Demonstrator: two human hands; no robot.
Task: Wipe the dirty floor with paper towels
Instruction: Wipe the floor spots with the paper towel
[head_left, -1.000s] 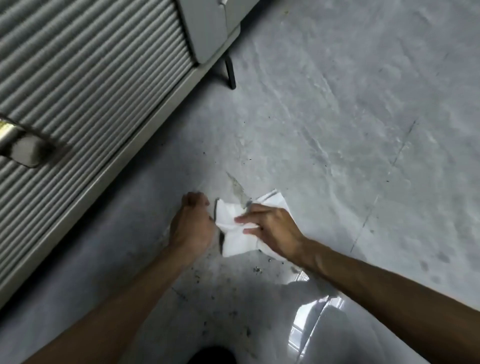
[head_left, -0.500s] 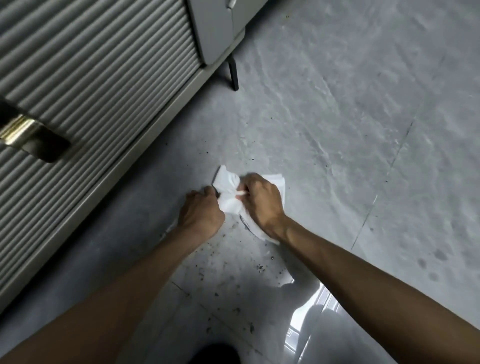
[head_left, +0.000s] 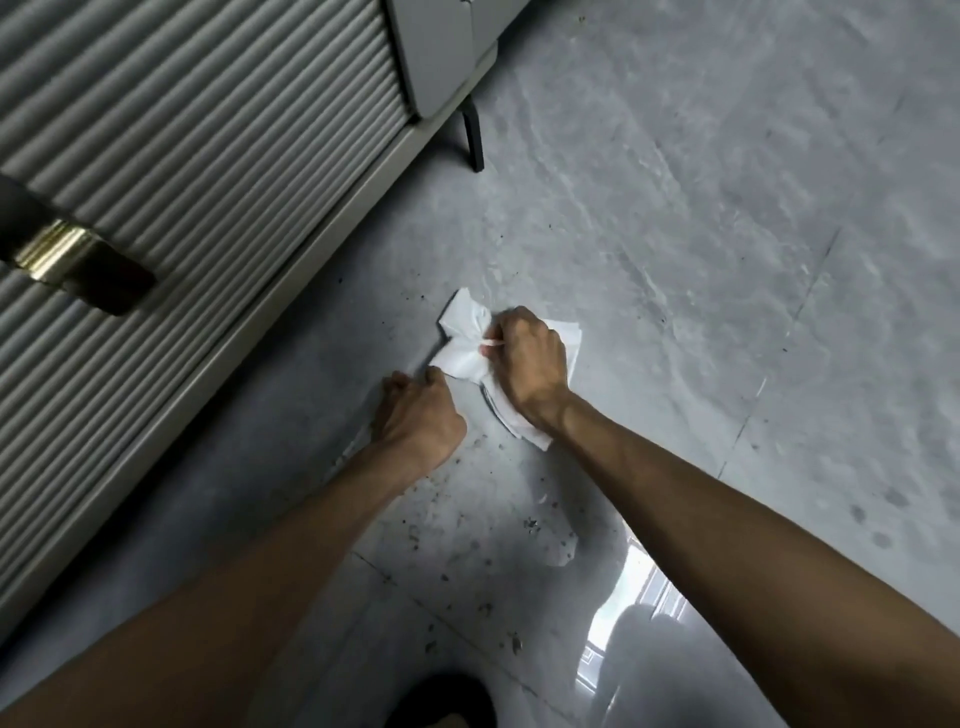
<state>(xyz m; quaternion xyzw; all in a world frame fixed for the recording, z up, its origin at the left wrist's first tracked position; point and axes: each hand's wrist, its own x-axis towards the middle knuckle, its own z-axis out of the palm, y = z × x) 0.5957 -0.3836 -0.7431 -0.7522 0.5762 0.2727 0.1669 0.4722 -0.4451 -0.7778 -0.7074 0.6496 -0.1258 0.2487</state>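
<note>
A crumpled white paper towel (head_left: 465, 343) lies on the grey tiled floor (head_left: 727, 260) near the cabinet base. My right hand (head_left: 527, 358) presses down on the towel's right part, fingers curled and bunching it. My left hand (head_left: 418, 415) is fisted just below and left of the towel, its fingertips pinching the towel's lower left corner. Dark crumbs and specks of dirt (head_left: 530, 525) are scattered on the tiles closer to me, between my forearms. Part of the towel is hidden under my right hand.
A ribbed grey cabinet (head_left: 208, 156) with a pale plinth runs along the left, bearing a dark handle with a brass band (head_left: 67, 254). A black furniture leg (head_left: 472, 140) stands behind the towel. A window glare (head_left: 634, 587) reflects on the floor. A dark shoe tip (head_left: 441, 701) shows at the bottom.
Both hands and the towel have slid away from me across the floor. The towel went from spread flat to bunched under my right hand. My left hand has dropped slightly back.
</note>
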